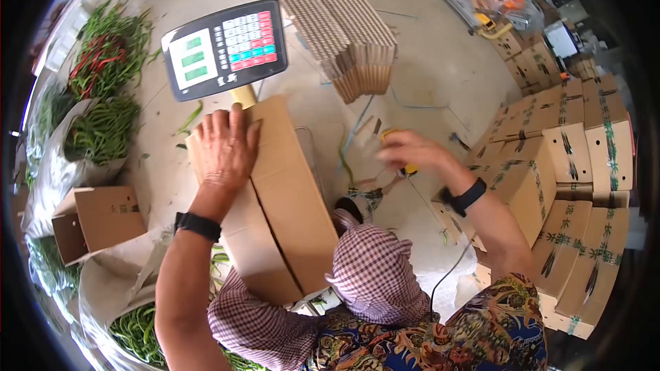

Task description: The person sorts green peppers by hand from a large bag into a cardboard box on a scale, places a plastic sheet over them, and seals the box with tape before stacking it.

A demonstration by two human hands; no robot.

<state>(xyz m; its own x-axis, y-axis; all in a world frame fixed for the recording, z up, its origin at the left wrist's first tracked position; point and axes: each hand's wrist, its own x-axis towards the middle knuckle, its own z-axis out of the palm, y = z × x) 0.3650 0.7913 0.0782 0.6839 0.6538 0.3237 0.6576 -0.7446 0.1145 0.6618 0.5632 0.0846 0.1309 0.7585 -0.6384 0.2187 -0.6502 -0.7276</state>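
My left hand lies flat on the far end of a closed cardboard box, fingers stretched out over its top. The two top flaps meet along a dark seam running towards me. To the right of the box, apart from it, my right hand is closed around a yellow tape dispenser, mostly hidden by the fingers and slightly blurred. Just beyond the box stands a scale display with a lit screen and a keypad.
Flattened cardboard boxes are stacked ahead. Taped boxes are piled on the right. Green peppers fill plastic bags on the left, near an open carton. A cart with tools stands at the upper right.
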